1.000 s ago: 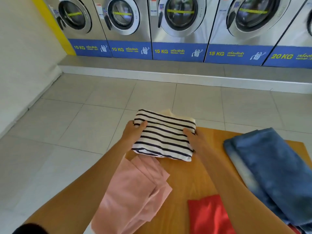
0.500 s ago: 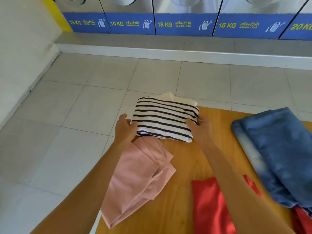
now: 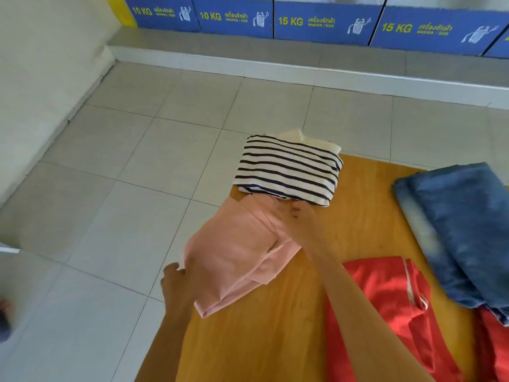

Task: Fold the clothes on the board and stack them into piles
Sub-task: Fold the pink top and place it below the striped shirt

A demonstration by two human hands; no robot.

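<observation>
A folded black-and-white striped shirt lies on a folded cream garment at the far left corner of the wooden board. Just in front of it a loosely folded pink garment hangs partly over the board's left edge. My left hand grips the pink garment's left edge, its fingers tucked under the cloth. My right hand holds its far right corner, close to the striped shirt. A red garment lies spread under my right forearm.
Folded blue denim lies at the board's right side, partly over the red cloth. Tiled floor surrounds the board. Washing machines' blue panels stand on a raised step at the back. A white wall runs along the left.
Both hands let go of the striped shirt, now resting on the cream garment, and drew back to the pink garment. The view tilted further down.
</observation>
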